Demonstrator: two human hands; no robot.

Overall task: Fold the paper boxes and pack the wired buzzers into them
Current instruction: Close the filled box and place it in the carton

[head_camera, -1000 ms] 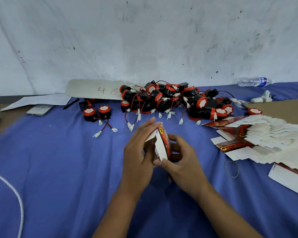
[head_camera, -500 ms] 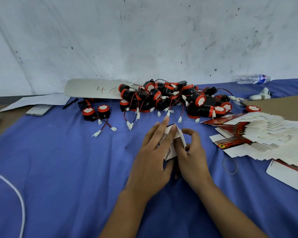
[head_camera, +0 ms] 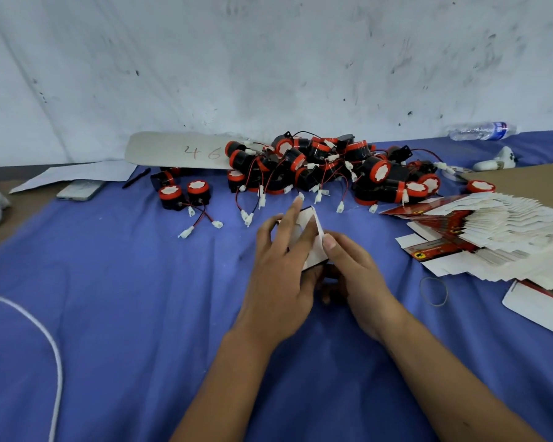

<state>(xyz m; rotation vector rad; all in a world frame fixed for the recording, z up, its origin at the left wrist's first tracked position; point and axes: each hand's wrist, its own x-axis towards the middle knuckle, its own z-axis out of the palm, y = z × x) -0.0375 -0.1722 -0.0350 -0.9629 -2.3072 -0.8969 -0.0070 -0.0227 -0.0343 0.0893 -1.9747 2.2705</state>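
A: From the head view, what's hard to make out?
B: The paper box is mostly hidden between the hands, only its white flaps showing. The flat box stack is cut off at the right edge.
A: And the hands?
B: The left hand lies on the box with fingers nearly straight; the right hand pinches a flap at the thumb tip.
A: Where is it?
B: At the centre of the blue surface, just near of the buzzer pile.
A: Changes?
B: A second ago the box was raised, red face showing; it now sits lower and farther.
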